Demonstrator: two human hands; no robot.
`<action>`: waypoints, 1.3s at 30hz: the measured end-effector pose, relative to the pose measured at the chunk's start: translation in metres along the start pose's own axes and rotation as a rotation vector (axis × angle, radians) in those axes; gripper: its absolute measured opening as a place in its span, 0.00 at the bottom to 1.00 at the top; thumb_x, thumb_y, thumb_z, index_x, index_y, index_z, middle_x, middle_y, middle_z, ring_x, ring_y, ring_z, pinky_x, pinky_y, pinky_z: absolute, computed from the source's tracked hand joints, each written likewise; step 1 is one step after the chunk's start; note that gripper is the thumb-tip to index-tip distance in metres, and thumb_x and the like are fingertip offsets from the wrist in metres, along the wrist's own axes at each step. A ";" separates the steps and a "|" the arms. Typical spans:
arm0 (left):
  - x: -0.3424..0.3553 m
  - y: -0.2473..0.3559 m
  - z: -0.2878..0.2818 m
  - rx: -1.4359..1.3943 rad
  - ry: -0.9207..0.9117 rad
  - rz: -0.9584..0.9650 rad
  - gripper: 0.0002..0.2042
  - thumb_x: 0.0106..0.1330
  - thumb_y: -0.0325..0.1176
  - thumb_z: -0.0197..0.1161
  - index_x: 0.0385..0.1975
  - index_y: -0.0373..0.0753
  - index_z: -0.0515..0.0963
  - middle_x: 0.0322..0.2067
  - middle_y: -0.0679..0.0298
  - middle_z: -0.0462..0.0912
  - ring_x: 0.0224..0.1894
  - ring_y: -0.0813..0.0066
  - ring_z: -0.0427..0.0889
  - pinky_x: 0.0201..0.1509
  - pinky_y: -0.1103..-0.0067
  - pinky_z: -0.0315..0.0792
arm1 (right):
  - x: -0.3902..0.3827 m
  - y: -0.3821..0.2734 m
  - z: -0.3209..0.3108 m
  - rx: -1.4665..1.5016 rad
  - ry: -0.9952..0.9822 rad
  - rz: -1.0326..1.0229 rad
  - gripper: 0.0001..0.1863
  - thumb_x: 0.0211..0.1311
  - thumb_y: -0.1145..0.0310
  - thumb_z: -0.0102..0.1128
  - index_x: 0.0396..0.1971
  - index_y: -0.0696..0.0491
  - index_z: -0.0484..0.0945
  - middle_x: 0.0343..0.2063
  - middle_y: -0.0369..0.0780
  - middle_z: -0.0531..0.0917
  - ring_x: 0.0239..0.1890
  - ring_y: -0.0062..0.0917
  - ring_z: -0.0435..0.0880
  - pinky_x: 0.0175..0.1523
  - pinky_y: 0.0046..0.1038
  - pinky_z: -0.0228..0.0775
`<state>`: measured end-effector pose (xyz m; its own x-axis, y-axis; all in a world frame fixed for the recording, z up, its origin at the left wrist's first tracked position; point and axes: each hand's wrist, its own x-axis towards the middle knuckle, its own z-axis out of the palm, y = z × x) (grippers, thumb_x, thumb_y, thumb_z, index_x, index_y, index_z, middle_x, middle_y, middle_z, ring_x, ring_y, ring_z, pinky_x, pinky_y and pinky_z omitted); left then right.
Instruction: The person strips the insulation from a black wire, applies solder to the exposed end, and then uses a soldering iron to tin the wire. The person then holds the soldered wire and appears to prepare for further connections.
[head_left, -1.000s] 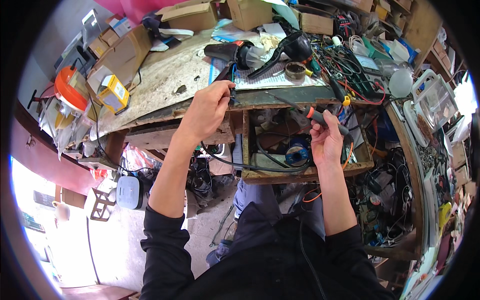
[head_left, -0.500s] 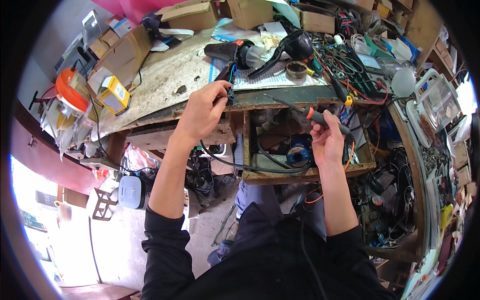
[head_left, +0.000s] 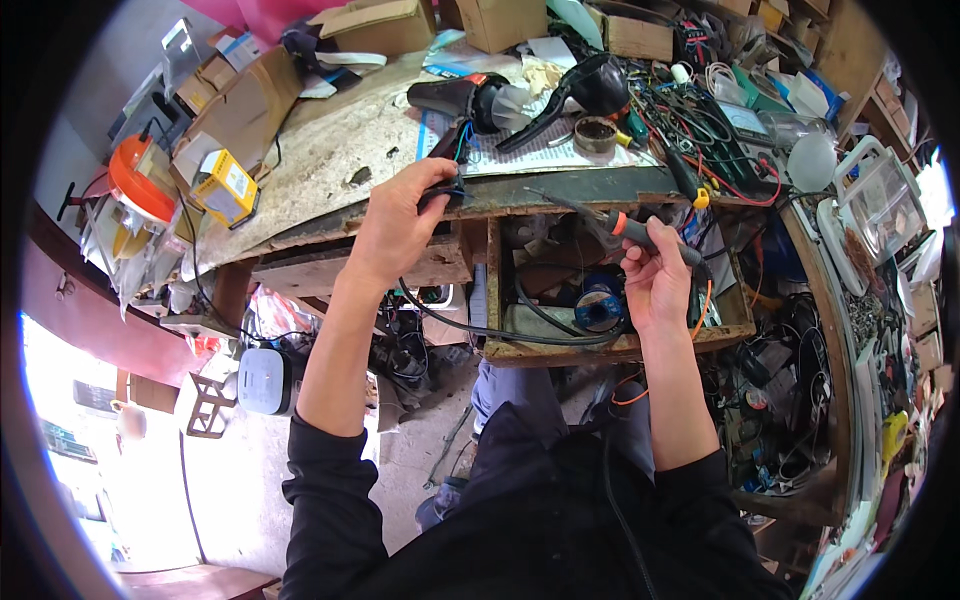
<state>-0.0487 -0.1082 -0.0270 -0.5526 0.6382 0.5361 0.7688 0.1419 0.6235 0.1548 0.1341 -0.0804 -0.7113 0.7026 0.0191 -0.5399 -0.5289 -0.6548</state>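
My right hand [head_left: 657, 280] is closed around a soldering iron [head_left: 640, 235] with a grey handle, an orange collar and an orange cable. Its thin tip points left, over the bench's front edge, apart from my left hand. My left hand [head_left: 398, 225] pinches a small black wired part [head_left: 440, 192] at that edge; the fingers partly hide it. Blue wires [head_left: 466, 140] run from there toward an opened hair dryer [head_left: 450, 97] lying on the bench. A black power cord [head_left: 470, 331] hangs below my left hand and crosses the open drawer.
The drawer [head_left: 560, 353] juts out before me, with a blue spool [head_left: 598, 308] inside. A round tin [head_left: 595, 137] and a black curved shell [head_left: 575, 100] lie on the bench. Tangled test leads and a meter [head_left: 742, 122] crowd the right. A yellow box [head_left: 226, 188] stands left.
Both hands keep their grips and have barely moved. The whole view has shifted very slightly.
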 end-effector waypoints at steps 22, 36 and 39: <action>0.003 0.012 -0.002 0.258 0.123 0.133 0.09 0.67 0.20 0.63 0.44 0.34 0.82 0.48 0.58 0.85 0.32 0.74 0.84 0.39 0.79 0.78 | -0.001 0.000 0.000 0.014 -0.047 -0.003 0.07 0.67 0.70 0.65 0.28 0.51 0.78 0.26 0.42 0.86 0.24 0.21 0.87 0.29 0.24 0.85; 0.000 0.025 0.007 0.505 0.105 0.071 0.07 0.64 0.29 0.69 0.40 0.40 0.85 0.44 0.62 0.83 0.34 0.63 0.84 0.38 0.73 0.77 | -0.001 0.000 -0.002 0.033 -0.089 0.002 0.06 0.67 0.71 0.65 0.29 0.52 0.79 0.27 0.42 0.87 0.24 0.22 0.88 0.30 0.24 0.85; 0.004 0.030 0.008 0.456 0.145 0.045 0.06 0.64 0.30 0.69 0.39 0.39 0.86 0.40 0.62 0.85 0.37 0.63 0.85 0.40 0.74 0.77 | 0.000 0.001 -0.003 0.037 -0.097 0.003 0.06 0.67 0.71 0.65 0.29 0.52 0.78 0.27 0.42 0.87 0.24 0.22 0.88 0.30 0.24 0.85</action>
<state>-0.0255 -0.0953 -0.0103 -0.5299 0.5435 0.6511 0.8377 0.4551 0.3019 0.1561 0.1348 -0.0827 -0.7525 0.6523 0.0912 -0.5524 -0.5496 -0.6268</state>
